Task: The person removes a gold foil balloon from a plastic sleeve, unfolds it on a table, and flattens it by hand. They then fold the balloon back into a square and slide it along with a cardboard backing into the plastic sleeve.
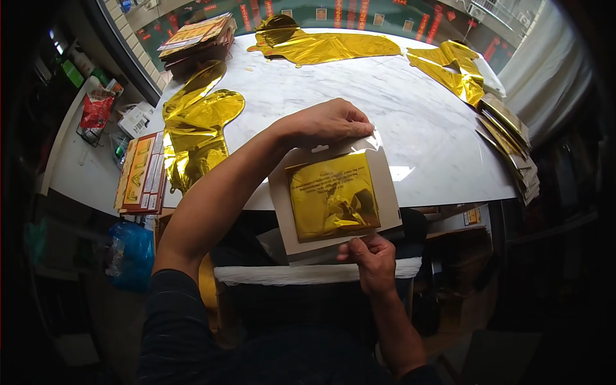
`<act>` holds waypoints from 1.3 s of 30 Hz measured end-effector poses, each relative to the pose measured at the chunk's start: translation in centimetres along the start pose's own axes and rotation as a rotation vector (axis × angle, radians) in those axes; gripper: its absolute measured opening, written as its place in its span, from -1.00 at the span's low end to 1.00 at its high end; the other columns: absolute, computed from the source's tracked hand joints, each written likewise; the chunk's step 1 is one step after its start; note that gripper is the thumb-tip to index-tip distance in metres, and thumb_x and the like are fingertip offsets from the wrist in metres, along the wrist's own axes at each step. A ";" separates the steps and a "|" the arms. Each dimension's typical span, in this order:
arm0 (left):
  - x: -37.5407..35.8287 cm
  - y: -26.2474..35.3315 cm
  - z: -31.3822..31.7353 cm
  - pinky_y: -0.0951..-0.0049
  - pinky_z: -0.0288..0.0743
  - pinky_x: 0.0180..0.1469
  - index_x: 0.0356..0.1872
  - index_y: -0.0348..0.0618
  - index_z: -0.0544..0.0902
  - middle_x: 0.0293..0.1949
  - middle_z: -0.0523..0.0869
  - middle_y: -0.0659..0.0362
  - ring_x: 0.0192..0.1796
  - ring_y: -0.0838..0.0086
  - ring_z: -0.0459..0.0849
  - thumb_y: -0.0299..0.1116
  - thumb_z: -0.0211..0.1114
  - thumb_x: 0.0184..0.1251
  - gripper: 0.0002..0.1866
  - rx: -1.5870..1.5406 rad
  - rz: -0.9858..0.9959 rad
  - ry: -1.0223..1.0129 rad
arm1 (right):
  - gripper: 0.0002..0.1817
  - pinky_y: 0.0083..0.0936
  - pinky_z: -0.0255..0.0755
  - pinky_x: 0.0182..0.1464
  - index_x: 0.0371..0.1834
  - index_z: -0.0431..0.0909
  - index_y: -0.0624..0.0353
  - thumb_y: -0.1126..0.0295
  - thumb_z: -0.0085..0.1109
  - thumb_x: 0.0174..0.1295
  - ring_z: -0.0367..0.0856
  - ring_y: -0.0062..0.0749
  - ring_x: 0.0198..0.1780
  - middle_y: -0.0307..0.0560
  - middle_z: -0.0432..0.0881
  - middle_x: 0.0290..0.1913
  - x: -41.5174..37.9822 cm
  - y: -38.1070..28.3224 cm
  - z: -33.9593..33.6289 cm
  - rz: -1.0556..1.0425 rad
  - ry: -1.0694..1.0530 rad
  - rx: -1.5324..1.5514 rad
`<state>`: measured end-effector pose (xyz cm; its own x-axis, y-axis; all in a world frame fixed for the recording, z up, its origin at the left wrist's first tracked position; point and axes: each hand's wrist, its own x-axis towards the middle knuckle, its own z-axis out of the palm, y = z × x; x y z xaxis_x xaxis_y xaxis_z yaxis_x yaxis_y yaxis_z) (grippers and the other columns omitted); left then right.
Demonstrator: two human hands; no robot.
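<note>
A clear packet (pixel 391 212) holds a pale card backing and a folded gold foil sheet (pixel 330 192) with small dark print. It hangs tilted over the near edge of the table. My left hand (pixel 330 122) pinches the packet's upper right corner, its arm reaching across from the left. Close to the bottom edge of the packet is my right hand (pixel 372 256), its fingers curled together; whether they grip the film is too small to tell.
Gold foil balloons lie flat on the white marble table (pixel 282 90) at left (pixel 199 122), back (pixel 327 48) and right (pixel 449 67). Printed cards are stacked at the back left (pixel 196 42) and left edge (pixel 140 173). Brown packets (pixel 510 144) lean at the right edge. A blue bag (pixel 130 256) hangs below left.
</note>
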<state>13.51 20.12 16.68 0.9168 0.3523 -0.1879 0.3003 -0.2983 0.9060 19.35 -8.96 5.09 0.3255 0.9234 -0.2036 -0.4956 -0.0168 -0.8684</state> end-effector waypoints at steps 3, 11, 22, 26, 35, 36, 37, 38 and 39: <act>0.2 0.8 0.7 0.51 0.52 -0.20 0.04 -0.28 0.81 -0.32 0.77 0.25 -0.31 0.64 0.58 -0.01 0.25 0.64 -0.54 0.045 0.033 0.029 | -0.77 -0.35 0.78 -0.14 -0.09 0.65 0.33 0.33 0.29 0.52 0.82 -0.28 -0.31 0.06 0.81 -0.25 0.1 -0.4 0.0 -0.020 -0.012 0.020; 0.8 -0.3 0.4 0.60 0.41 -0.36 -0.24 -0.16 0.77 -0.41 0.69 0.36 -0.42 0.73 0.52 0.07 0.32 0.57 -0.55 -0.168 -0.053 0.087 | -0.77 -0.33 0.76 -0.10 -0.11 0.66 0.39 0.37 0.23 0.56 0.81 -0.28 -0.32 0.11 0.82 -0.26 0.8 -0.1 -0.8 -0.014 0.060 0.076; 2.1 -1.4 -1.2 0.66 0.34 -0.42 -0.24 -0.12 0.76 -0.41 0.66 0.37 -0.44 0.75 0.47 0.05 0.36 0.53 -0.60 -0.209 -0.136 0.004 | -0.77 -0.42 0.71 -0.09 -0.05 0.70 0.42 0.39 0.27 0.52 0.81 -0.31 -0.32 0.09 0.83 -0.24 1.2 -1.4 -0.3 -0.044 0.005 0.165; 1.3 0.0 -0.4 0.60 0.41 -0.39 -0.12 -0.15 0.81 -0.40 0.66 0.33 -0.42 0.69 0.51 0.18 0.28 0.56 -0.48 -0.208 -0.122 -0.058 | -0.76 -0.42 0.71 -0.10 -0.02 0.70 0.43 0.39 0.28 0.52 0.82 -0.32 -0.28 0.09 0.83 -0.21 1.7 -0.4 -1.2 -0.051 -0.018 0.131; 0.9 -1.1 -2.4 0.70 0.35 -0.36 -0.18 -0.11 0.77 -0.41 0.66 0.41 -0.42 0.77 0.45 -0.12 0.43 0.53 -0.74 -0.174 -0.107 0.109 | -0.82 -0.50 0.72 -0.19 -0.14 0.71 0.35 0.40 0.31 0.49 0.76 -0.43 -0.36 0.05 0.82 -0.26 1.7 0.4 -1.1 -0.087 0.112 0.207; 0.9 -1.1 -2.4 0.70 0.35 -0.36 -0.18 -0.11 0.77 -0.41 0.66 0.41 -0.42 0.77 0.45 -0.12 0.43 0.53 -0.74 -0.175 -0.109 0.110 | -0.82 -0.50 0.72 -0.19 -0.14 0.71 0.35 0.40 0.31 0.49 0.76 -0.43 -0.36 0.05 0.82 -0.26 1.7 0.4 -0.9 -0.085 0.111 0.207; 0.8 -1.2 -2.4 0.70 0.33 -0.37 -0.18 -0.11 0.77 -0.43 0.64 0.42 -0.43 0.77 0.44 -0.12 0.43 0.52 -0.74 -0.177 -0.117 0.070 | -0.82 -0.50 0.71 -0.19 -0.14 0.71 0.35 0.40 0.32 0.49 0.76 -0.42 -0.36 0.06 0.82 -0.26 1.6 0.3 -0.6 -0.078 0.110 0.200; 0.6 -1.3 -2.4 0.69 0.32 -0.37 -0.18 -0.12 0.77 -0.45 0.62 0.43 -0.44 0.77 0.44 -0.12 0.43 0.52 -0.74 -0.180 -0.125 0.030 | -0.82 -0.50 0.71 -0.20 -0.14 0.71 0.35 0.40 0.32 0.49 0.77 -0.42 -0.36 0.06 0.82 -0.26 1.5 0.3 -0.4 -0.070 0.109 0.191; 0.6 -1.3 -2.3 0.70 0.31 -0.38 -0.19 -0.10 0.77 -0.46 0.62 0.44 -0.44 0.77 0.45 -0.10 0.41 0.54 -0.73 -0.172 -0.117 0.026 | -0.82 -0.50 0.71 -0.20 -0.14 0.71 0.35 0.40 0.32 0.49 0.77 -0.42 -0.36 0.06 0.82 -0.26 1.5 0.3 -0.4 -0.066 0.108 0.192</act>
<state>13.05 22.76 16.27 0.8705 0.3991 -0.2879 0.3529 -0.0987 0.9304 19.99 -7.72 4.36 0.4413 0.8737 -0.2048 -0.6107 0.1252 -0.7819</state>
